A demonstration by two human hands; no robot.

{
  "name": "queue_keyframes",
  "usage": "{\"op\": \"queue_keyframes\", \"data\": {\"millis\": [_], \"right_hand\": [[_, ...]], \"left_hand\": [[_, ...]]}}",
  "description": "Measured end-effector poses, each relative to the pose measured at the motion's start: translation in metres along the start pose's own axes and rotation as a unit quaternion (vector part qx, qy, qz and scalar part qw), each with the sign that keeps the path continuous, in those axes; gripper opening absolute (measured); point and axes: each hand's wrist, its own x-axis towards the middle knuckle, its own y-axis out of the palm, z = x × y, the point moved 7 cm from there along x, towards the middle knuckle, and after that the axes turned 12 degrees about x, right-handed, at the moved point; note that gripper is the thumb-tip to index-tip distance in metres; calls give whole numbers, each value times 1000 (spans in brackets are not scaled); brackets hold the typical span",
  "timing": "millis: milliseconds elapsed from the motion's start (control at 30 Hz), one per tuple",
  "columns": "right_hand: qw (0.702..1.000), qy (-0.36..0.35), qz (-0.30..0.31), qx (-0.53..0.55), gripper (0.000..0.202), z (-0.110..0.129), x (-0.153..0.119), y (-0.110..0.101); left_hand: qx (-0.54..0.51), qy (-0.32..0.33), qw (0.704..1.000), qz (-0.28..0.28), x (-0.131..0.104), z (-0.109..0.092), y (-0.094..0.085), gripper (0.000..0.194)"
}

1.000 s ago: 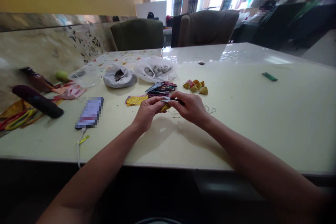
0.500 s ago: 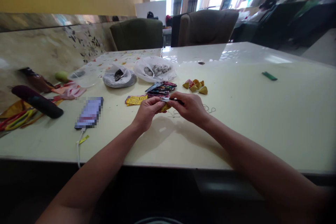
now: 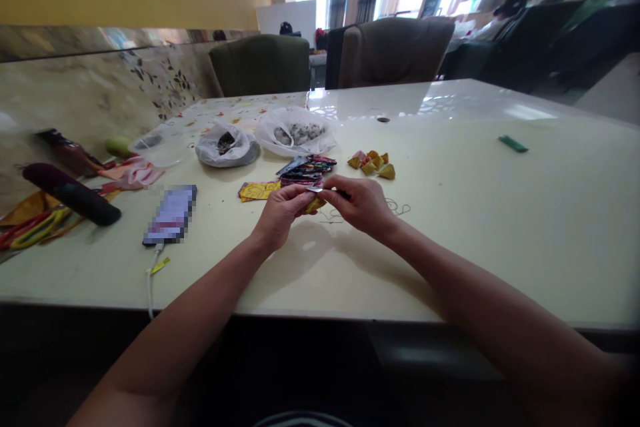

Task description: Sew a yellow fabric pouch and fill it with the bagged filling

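Observation:
My left hand [image 3: 281, 213] is closed on a small yellow cloth piece [image 3: 314, 205] above the table. My right hand [image 3: 363, 203] meets it there, its fingers pinched on a small shiny metal tool [image 3: 314, 189] whose kind I cannot make out. Just behind the hands lie a pile of dark patterned fabric pieces [image 3: 306, 170] and a flat yellow patterned piece [image 3: 259, 191]. Several small yellow folded pieces [image 3: 373, 164] sit behind my right hand. A loose thread [image 3: 400, 207] curls on the table beside that hand.
Two white plastic bags, one with dark bits [image 3: 227, 155], one with greyish-white stuffing [image 3: 300, 137], stand farther back. At left are a phone [image 3: 171, 213] on a cable, a dark cylindrical object [image 3: 73, 193] and cloths. A green lighter [image 3: 513, 144] lies right. Chairs and people are beyond.
The metal tool between my fingers has shifted slightly in angle. Both hands stay in nearly the same place.

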Motion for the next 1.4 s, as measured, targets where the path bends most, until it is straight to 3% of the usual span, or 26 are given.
{"op": "queue_keyframes", "data": {"millis": [233,800,967,1100,1200,1267,1333,1400], "right_hand": [[996,41,8,85,34,-11,2,5],[999,8,8,32,30,-3,1,3],[997,73,-30,11,34,-36,9,-3],[982,160,11,-103,23,-83,16,-1],[981,143,20,-126,30,-91,20,-2],[989,110,-11,-101,29,-79,20,-7],[994,105,-21,11,25,-65,18,-6],[969,149,43,194,31,-55,12,9]], "left_hand": [[-7,-10,1000,-4,1,2,-1,28],[-10,-10,1000,1,1,2,0,28],[-5,-16,1000,5,3,6,-1,30],[-7,-31,999,12,4,9,0,30],[-13,-35,999,7,3,9,0,31],[-18,-30,999,-4,3,8,-1,32],[-22,-21,999,-16,3,6,-2,32],[-26,-6,999,-28,4,4,-4,32]]}}
